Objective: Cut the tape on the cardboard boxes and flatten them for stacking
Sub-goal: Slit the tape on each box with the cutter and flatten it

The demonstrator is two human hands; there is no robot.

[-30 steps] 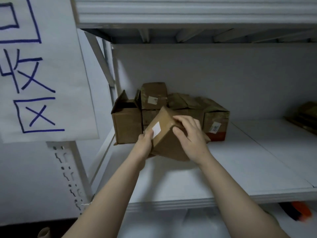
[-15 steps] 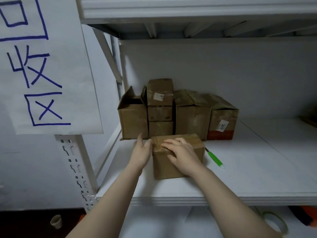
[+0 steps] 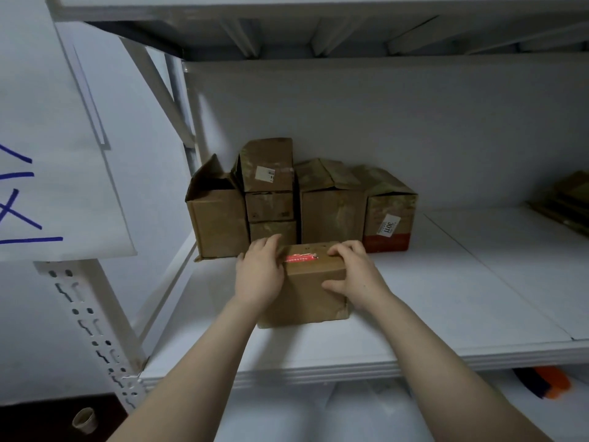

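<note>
- Cardboard, brown and scuffed: the small cardboard box (image 3: 314, 291) stands on the white shelf (image 3: 462, 298), near its front edge and just in front of the row of other boxes.
- Our left hand (image 3: 259, 275) lies against the box's left side. Its fingers are nearly straight and reach up over the top left corner, with the thumb out to the side. It presses rather than clasps.
- Our right hand (image 3: 353, 275) grips the top right corner, fingers curled over the top and thumb on the front face.
- A red label strip (image 3: 301, 258) runs across the top between our two hands. We cannot tell whether clear tape seals a seam under it.
- Behind stand an open-topped box (image 3: 216, 224), a stack of small boxes (image 3: 269, 186) and a box with a white 3011 label (image 3: 390, 215). Flattened cardboard (image 3: 570, 202) lies well apart at the far right of the shelf.
- We judge the step in hand to be squaring this box up, top face uppermost, ready for cutting. It keeps its full shape and nothing on it looks cut.
- The next move calls for a blade, and no cutter shows in this view. One hand will have to let go and fetch one while the other steadies the box.
- The cut should then run shallow along the top seam, clear of the steadying fingers.
</note>
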